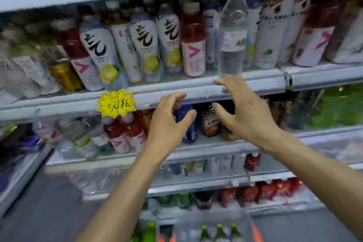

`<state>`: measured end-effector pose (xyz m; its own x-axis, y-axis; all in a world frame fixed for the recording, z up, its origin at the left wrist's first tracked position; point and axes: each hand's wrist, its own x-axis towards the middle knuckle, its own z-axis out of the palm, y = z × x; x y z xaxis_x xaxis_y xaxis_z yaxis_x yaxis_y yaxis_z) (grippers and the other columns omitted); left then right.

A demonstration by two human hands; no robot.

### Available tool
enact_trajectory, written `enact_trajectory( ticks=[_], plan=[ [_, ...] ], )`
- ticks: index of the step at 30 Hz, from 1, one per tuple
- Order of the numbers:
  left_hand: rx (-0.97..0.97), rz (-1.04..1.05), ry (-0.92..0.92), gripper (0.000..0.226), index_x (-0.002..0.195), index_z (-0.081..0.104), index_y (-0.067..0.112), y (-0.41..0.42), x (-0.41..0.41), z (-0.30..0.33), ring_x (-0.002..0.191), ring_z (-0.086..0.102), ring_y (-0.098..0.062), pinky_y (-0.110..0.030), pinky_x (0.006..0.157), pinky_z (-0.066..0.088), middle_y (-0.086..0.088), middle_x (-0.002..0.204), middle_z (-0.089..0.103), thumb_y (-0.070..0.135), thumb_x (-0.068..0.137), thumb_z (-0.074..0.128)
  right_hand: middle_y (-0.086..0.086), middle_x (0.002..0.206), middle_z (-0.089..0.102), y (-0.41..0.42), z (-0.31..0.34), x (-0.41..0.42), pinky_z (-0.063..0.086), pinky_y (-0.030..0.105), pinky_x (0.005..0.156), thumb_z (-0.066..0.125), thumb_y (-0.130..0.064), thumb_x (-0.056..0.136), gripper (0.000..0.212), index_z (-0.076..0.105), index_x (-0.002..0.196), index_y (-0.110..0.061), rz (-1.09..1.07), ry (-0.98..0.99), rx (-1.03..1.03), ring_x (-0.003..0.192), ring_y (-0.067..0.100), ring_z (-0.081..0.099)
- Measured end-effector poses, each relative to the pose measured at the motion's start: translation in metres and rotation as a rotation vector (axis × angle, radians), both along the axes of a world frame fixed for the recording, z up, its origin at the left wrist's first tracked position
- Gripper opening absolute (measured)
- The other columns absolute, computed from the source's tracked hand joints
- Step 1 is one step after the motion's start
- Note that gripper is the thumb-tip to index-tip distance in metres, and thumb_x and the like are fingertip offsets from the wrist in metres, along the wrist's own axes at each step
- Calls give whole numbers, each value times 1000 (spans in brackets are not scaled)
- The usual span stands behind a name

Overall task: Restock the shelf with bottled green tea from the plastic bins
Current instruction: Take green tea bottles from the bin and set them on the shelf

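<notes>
We look down from head height at a store drinks shelf. The stock we are meant to move sits at the very bottom of the view: a clear plastic bin (pixel 214 231) on the floor, with three green-capped bottles of green tea (pixel 219 231) standing upright inside it, their necks just showing. More green bottles (pixel 149 232) sit just left of it, too blurred to name.

Neither hand is near the bin. Our left hand (pixel 169 122) and right hand (pixel 241 108) are both raised in front of the grey metal shelf edge (pixel 196 88), empty, fingers spread and loosely curved, gripping nothing. The right fingertips (pixel 220 81) are at the shelf lip; we cannot tell whether they touch it.

Between and behind the hands, on the tier below that lip, stand a blue-labelled bottle (pixel 189 127) and a dark bottle with an orange label (pixel 210 124). The gap there looks like the slot to be filled, though motion blur makes this uncertain.

Above the lip stands a row of white-labelled bottles with bold black brushwork (pixel 98 49), red drinks with pink arrow marks (pixel 193 45), and a tall clear water bottle (pixel 232 33). A yellow starburst price tag (pixel 115 103) hangs from the lip at left.

We judge this step to be between bottles: hands free at the shelf. The next move calls for reaching down to the bin, grasping a tea bottle by its body, and lifting it clear of its neighbours.
</notes>
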<state>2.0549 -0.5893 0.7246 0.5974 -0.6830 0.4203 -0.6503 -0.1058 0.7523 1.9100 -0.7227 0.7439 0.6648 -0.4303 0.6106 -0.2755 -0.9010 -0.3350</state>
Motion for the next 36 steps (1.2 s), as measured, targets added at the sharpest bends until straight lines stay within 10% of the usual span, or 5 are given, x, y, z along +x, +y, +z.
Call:
enact_trajectory(
  ticks=[11,17,30,36],
  plan=[
    [535,34,641,41,115,60,14,53,-38,-266,101,66,-33,-34,85,53,-5,111,61,21,81,81,-2,120,52,29,-251,-53,50,40,88,63,-49,82,58,49,131,-21,-144,664,839,96,22,60],
    [806,103,923,31,120,61,14,77,-72,-407,87,59,-15,-25,74,46,-8,117,61,18,91,72,7,134,54,45,-392,-91,45,29,90,66,-30,90,53,48,137,-14,-277,925,1122,108,25,63],
    [1078,175,919,78,149,33,11,65,-111,-634,131,49,-31,-36,104,44,-15,142,41,22,86,77,9,109,69,64,-658,-91,54,34,84,73,-31,76,46,63,115,-10,-342,1003,1323,102,26,66],
    [1068,209,760,109,157,11,22,46,-114,-693,129,45,-43,-54,100,46,-15,151,25,25,76,83,24,147,37,82,-706,-63,41,43,105,65,-22,87,84,14,149,5,-461,993,1202,132,40,43]
  ],
)
